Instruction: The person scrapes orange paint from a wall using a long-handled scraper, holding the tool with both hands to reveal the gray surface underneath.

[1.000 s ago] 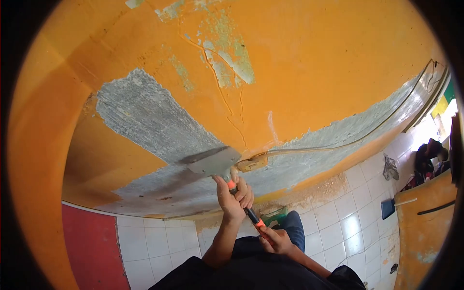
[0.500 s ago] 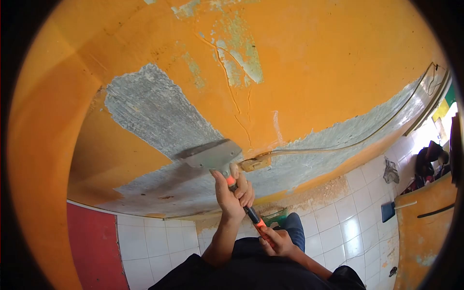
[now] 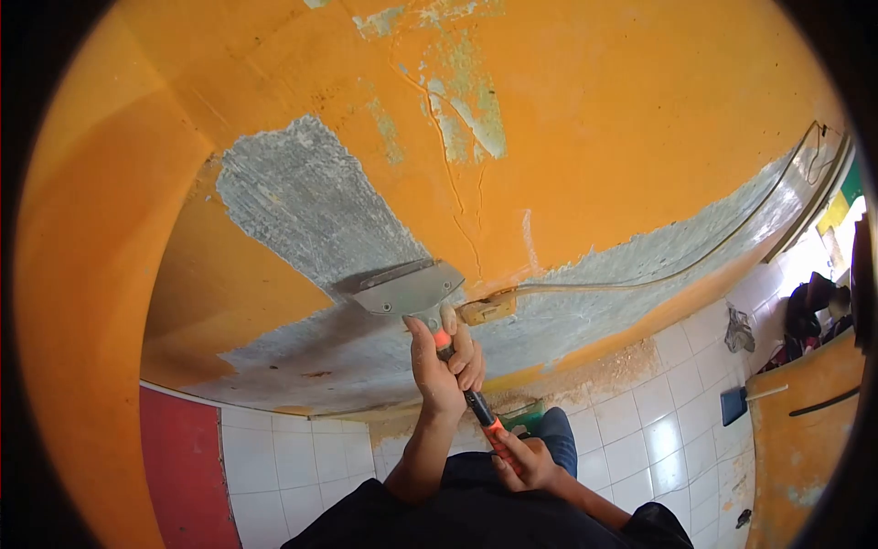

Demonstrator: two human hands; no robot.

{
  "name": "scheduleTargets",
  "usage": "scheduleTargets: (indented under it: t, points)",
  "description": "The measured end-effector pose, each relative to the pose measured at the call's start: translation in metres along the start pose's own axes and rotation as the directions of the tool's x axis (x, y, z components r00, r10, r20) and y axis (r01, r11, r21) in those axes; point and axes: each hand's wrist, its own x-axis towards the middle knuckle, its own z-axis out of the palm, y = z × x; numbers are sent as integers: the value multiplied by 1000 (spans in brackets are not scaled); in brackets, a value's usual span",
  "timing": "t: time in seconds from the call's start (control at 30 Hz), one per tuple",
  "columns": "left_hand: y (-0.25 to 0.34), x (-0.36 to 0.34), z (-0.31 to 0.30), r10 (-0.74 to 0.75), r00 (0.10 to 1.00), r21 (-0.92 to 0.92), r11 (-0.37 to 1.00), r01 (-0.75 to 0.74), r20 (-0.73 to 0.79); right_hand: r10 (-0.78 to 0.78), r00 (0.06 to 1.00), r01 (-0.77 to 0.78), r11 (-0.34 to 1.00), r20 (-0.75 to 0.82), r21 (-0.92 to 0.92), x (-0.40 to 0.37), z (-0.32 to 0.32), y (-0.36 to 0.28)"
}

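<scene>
Scraper [image 3: 407, 291], likely stiff and light, is clenched by left hand [image 3: 444, 366] high on handle [image 3: 477, 407], right hand [image 3: 521, 457] at its end.

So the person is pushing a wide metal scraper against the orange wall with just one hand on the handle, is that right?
Not quite: the head view shows both hands on the handle, the left hand at the top and the right hand at the lower end. The wide metal scraper is indeed pressed against the orange wall.

Tiled floor [image 3: 640, 430], perhaps paint scrapings [image 3: 604, 361].
</scene>
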Motion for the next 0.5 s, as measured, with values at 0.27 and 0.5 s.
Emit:
scheduleTargets:
  t: [0.27,0.5]
  points:
    - [12,7,5,14,1000,-16,1000,-14,-5,-35,997,34,999,-74,-6,19,1,-5]
    - [8,6,3,3,1000,-17,1000,-3,13,36,998,-36,999,-42,2,5,2,-6]
